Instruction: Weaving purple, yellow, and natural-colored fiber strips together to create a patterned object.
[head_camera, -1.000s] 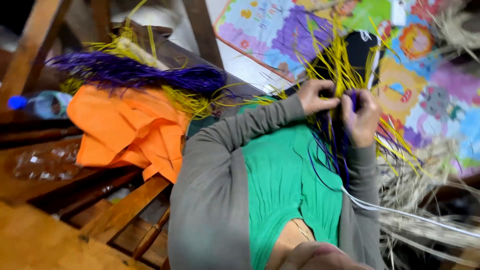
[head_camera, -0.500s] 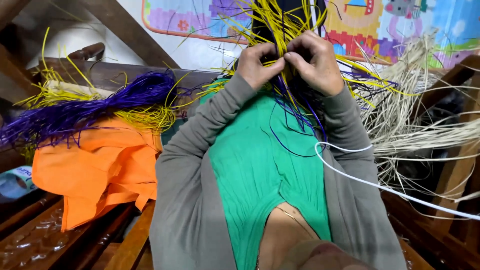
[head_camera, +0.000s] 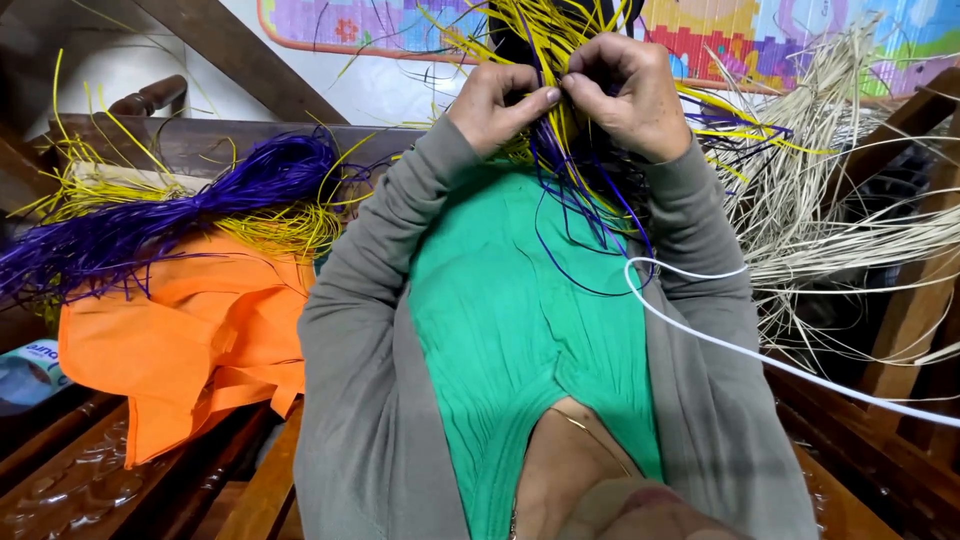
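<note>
Hands meet at the top centre of the view, over a dense tangle of yellow strands (head_camera: 560, 40) and purple strands (head_camera: 585, 190) that hangs down onto the person's green top (head_camera: 510, 330). Compared with half a second earlier, the camera framing has dropped slightly and both hands sit a little higher, but their working position is essentially unchanged; a second earlier the view was tilted and the hands stood further right, so the person has squared up to the work. The left hand (head_camera: 495, 105) is pinched closed, thumb against fingers, on a few strands at the junction. The right hand (head_camera: 625, 95) is curled shut on the same cluster, its fingertips touching those of the left. This reads as continued fine plaiting or knotting at one point, not a reach for new material. Spare purple and yellow fibre (head_camera: 190, 210) lies to the left on an orange cloth (head_camera: 170, 340); pale natural fibre (head_camera: 830, 190) spreads to the right, and a white cord (head_camera: 760, 355) crosses the grey sleeve.
</note>
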